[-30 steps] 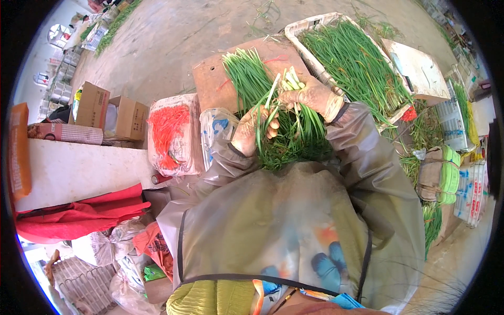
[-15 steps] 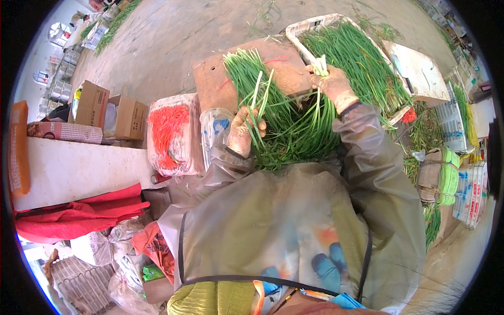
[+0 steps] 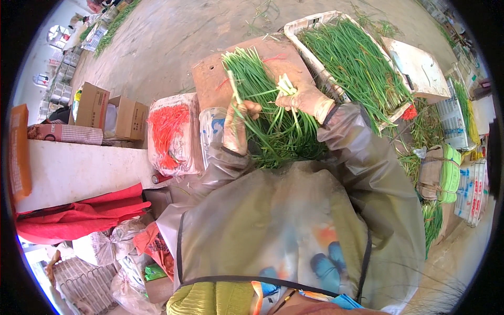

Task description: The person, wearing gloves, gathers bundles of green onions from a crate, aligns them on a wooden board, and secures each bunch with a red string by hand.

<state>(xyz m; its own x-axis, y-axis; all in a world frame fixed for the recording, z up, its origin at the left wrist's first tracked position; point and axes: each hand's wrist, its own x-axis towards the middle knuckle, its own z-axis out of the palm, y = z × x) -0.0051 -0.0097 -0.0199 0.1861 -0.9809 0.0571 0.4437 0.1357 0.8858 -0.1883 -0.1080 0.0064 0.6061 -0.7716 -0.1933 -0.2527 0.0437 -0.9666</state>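
Observation:
My left hand [image 3: 237,125], in a thin pale glove, is closed around a few chive stalks [image 3: 234,86] whose pale ends point up. Just to its right, my right hand [image 3: 306,100], gloved too, grips a small bunch of chives [image 3: 285,85] near the white stem ends. The green leaves of that bunch hang down below the hand. A thick pile of chives [image 3: 249,65] lies on a brown, stained board [image 3: 210,79] beyond my hands. More loose green leaves are heaped between my forearms, against my translucent smock [image 3: 273,220].
A white plastic crate [image 3: 315,21] full of chives stands at the far right, beside a white foam box [image 3: 420,68]. Left of the board, red ties [image 3: 169,134] lie on a wrapped bundle. Cardboard boxes [image 3: 90,105] and a white bench [image 3: 79,168] are further left.
My right hand has moved left, away from the crate, bringing its bunch close to my left hand. The left hand has shifted slightly left, its stalks now more upright.

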